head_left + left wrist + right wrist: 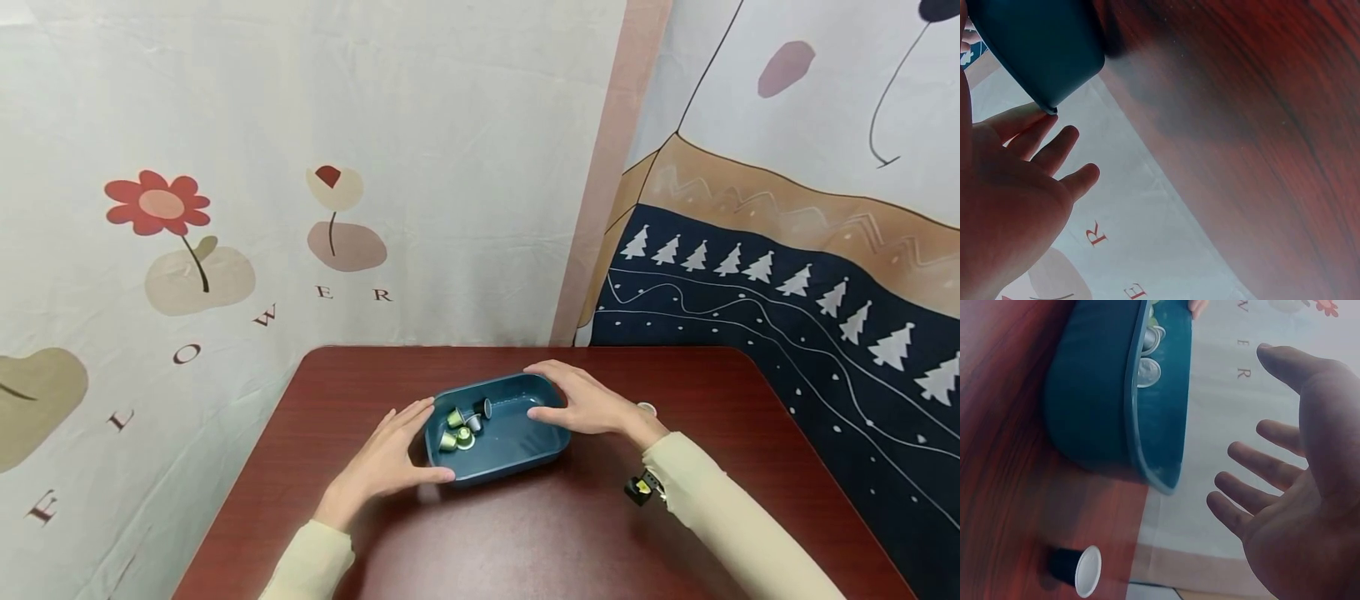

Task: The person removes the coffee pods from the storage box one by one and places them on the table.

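Observation:
A dark blue-green plastic basin (510, 446) sits on the table, with several coffee capsules (448, 442), green, silver and dark, gathered at its left end. My left hand (382, 462) spreads around that end, fingers fairly straight; in the left wrist view its fingertips meet the basin's rim (1054, 111). Over the right end hovers my right hand (588, 404), thumb and fingers apart. The right wrist view shows this hand (1310, 494) holding nothing and standing clear of the basin wall (1088, 394).
A dark capsule with a white rim (1088, 570) lies on its side on the table, right of the basin; the right wrist partly hides it in the head view. The reddish-brown wooden table (465, 542) ends at printed cloth hangings (450, 167) behind and at the sides.

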A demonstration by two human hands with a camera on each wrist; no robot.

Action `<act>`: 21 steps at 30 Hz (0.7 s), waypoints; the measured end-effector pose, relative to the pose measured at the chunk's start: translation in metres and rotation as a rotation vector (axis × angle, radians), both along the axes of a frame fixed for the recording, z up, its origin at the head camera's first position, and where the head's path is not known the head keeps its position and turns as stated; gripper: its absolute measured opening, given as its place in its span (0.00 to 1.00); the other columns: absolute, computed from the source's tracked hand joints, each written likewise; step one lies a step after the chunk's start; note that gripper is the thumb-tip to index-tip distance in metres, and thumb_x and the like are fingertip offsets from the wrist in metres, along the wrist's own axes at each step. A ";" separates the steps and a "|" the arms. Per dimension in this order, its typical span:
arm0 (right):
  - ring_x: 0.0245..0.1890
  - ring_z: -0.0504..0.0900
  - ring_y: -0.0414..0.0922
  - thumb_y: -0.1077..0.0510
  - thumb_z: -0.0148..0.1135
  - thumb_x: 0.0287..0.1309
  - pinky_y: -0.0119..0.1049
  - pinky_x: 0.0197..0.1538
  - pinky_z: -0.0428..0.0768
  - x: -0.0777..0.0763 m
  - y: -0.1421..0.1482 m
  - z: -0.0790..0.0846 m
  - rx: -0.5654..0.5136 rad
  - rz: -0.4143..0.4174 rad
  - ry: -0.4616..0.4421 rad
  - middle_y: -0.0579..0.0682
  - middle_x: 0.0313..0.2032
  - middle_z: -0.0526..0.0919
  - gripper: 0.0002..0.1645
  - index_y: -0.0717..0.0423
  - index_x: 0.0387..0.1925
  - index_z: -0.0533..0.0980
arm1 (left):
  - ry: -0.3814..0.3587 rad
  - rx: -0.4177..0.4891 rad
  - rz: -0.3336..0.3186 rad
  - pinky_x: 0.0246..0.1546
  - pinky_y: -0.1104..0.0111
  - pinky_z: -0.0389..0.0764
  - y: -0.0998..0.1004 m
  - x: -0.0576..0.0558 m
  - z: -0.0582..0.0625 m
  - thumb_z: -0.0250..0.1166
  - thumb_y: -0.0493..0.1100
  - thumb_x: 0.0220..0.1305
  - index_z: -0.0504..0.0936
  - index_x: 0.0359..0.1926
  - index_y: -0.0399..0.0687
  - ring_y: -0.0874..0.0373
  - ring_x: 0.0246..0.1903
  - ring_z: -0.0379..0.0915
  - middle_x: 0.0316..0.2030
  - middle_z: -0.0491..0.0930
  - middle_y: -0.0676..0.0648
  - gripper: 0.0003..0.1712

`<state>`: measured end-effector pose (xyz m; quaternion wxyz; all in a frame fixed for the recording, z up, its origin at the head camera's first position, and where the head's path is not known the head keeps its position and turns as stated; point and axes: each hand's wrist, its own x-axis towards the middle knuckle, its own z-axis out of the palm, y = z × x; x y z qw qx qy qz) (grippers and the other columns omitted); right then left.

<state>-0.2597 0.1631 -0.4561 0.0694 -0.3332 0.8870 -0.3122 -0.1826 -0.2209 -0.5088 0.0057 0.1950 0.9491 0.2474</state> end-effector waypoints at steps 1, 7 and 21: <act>0.80 0.75 0.55 0.36 0.72 0.74 0.69 0.83 0.75 -0.001 -0.002 0.000 0.004 0.007 0.003 0.51 0.81 0.75 0.46 0.49 0.84 0.71 | 0.000 0.001 0.001 0.90 0.31 0.55 0.000 0.000 0.000 0.79 0.82 0.55 0.68 0.86 0.38 0.36 0.88 0.60 0.88 0.66 0.42 0.74; 0.80 0.75 0.52 0.37 0.72 0.75 0.63 0.84 0.75 -0.005 -0.021 0.000 0.037 0.069 0.006 0.50 0.80 0.77 0.44 0.52 0.82 0.73 | -0.007 0.001 0.013 0.90 0.31 0.55 0.000 0.000 0.002 0.82 0.79 0.54 0.68 0.86 0.38 0.37 0.87 0.61 0.87 0.66 0.41 0.73; 0.81 0.76 0.54 0.44 0.71 0.78 0.60 0.84 0.76 -0.015 -0.059 -0.004 0.142 0.195 -0.049 0.54 0.80 0.77 0.37 0.55 0.79 0.76 | -0.022 0.013 0.012 0.90 0.31 0.54 0.001 0.001 0.001 0.81 0.79 0.54 0.68 0.86 0.40 0.39 0.88 0.61 0.87 0.66 0.43 0.72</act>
